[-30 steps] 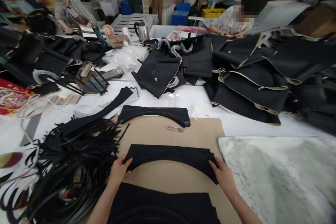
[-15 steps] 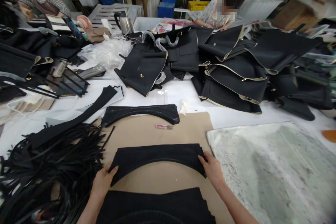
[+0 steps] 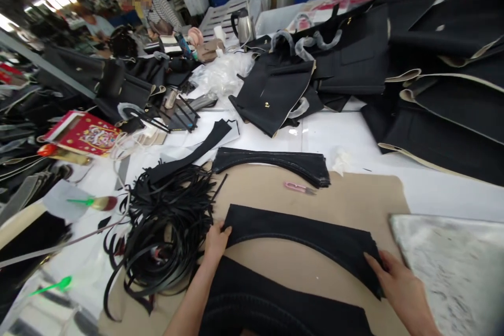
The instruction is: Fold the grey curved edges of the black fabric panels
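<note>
A stack of curved black fabric pieces (image 3: 303, 239) lies on a brown cardboard sheet (image 3: 346, 205) in front of me. My left hand (image 3: 216, 241) pinches its left end with the fingers closed on the edge. My right hand (image 3: 399, 283) grips the stack's right end. A second curved black stack (image 3: 271, 161) lies farther back on the cardboard, with small pink snips (image 3: 299, 187) beside it. Another black piece (image 3: 271, 307) lies nearest me, between my forearms.
A tangle of black strips (image 3: 165, 231) sits at my left. A grey marbled slab (image 3: 452, 268) lies at right. Black bag panels (image 3: 433, 115) are heaped at the back right. A kettle (image 3: 244, 25), a red box (image 3: 82, 133) and green-handled brushes (image 3: 92, 202) lie farther left. Other people work at far tables.
The view has swung left and tilted, so the stack now appears slanted. Both hands keep hold of the stack's ends.
</note>
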Available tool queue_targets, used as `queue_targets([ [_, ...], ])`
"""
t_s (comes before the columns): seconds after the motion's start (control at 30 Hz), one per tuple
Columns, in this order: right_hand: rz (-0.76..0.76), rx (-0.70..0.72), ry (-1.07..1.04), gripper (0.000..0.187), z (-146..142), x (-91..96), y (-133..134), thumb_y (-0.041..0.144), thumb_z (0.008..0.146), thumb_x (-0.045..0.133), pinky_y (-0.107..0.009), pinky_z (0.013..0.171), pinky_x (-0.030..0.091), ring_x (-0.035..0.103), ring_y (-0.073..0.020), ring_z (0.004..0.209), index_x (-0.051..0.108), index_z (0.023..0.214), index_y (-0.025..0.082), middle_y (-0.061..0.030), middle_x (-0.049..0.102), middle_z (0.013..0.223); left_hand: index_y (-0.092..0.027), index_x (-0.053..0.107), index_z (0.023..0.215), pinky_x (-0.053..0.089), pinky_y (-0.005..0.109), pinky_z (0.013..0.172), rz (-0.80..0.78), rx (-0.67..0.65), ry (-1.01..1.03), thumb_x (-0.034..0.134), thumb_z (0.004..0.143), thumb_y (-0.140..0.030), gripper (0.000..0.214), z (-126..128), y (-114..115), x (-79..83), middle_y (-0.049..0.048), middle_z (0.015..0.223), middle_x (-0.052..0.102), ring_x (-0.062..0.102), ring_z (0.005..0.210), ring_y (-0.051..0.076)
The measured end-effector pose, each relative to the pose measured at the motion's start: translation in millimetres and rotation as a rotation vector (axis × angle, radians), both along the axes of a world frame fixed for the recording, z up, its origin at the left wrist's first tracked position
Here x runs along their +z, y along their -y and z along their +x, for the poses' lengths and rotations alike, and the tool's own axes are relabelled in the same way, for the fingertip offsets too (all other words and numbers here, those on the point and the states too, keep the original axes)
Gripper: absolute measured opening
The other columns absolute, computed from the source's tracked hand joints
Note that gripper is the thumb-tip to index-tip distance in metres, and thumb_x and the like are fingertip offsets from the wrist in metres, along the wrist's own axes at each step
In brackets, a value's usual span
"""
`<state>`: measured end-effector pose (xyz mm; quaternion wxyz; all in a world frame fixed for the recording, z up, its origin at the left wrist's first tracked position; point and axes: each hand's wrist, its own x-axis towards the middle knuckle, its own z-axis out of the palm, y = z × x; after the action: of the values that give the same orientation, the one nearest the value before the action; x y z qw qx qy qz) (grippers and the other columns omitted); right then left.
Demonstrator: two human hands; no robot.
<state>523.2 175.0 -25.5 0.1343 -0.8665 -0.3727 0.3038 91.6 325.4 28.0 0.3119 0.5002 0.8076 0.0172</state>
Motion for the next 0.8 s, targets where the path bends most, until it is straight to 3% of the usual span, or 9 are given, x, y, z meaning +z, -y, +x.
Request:
queue_targets([
  [0.13,0.026,0.005,-0.001,0.045,-0.9,0.5,-3.9,0.062,0.075,0.045,-0.036,0.063,0.046,0.066,-0.0269,0.072,0.063,0.090,0.024,-0.0062,0.070,0.082,-0.021,0.071,0.086,0.046,0.022,0.071,-0.021,-0.009,0.019,0.060,0.080,-0.027,0.014,-0.8,-1.4,-1.2,0.0025,0.085,0.074,0.069,0.085,0.019],
  [0.37,0.095,0.021,0.043,0.034,-18.6,24.1,-10.5,0.053,0.081,0.041,-0.033,0.059,0.041,0.060,-0.0221,0.060,0.056,0.073,0.023,-0.0028,0.063,0.065,-0.019,0.070,0.097,0.049,0.030,0.078,-0.063,-0.011,-0.002,0.057,0.077,-0.032,0.027,-8.6,0.9,-10.5,0.0070,0.094,0.074,0.067,0.094,0.026],
  [0.57,0.117,-0.008,0.078,0.027,-19.2,19.9,-7.8,0.043,0.085,0.042,-0.031,0.060,0.041,0.061,-0.0210,0.065,0.059,0.087,0.022,-0.0030,0.065,0.073,-0.017,0.068,0.103,0.051,0.036,0.080,-0.125,-0.062,-0.028,0.052,0.076,-0.041,0.040,-19.0,-8.6,-29.5,0.0102,0.097,0.073,0.066,0.097,0.031],
  [0.8,0.105,-0.018,0.048,0.024,-17.4,19.2,-9.2,0.039,0.085,0.043,-0.028,0.058,0.041,0.061,-0.0187,0.063,0.060,0.086,0.022,-0.0011,0.065,0.072,-0.011,0.064,0.115,0.049,0.039,0.087,-0.160,-0.090,-0.119,0.050,0.076,-0.048,0.055,-18.3,-8.4,-29.4,0.0157,0.108,0.070,0.064,0.105,0.034],
])
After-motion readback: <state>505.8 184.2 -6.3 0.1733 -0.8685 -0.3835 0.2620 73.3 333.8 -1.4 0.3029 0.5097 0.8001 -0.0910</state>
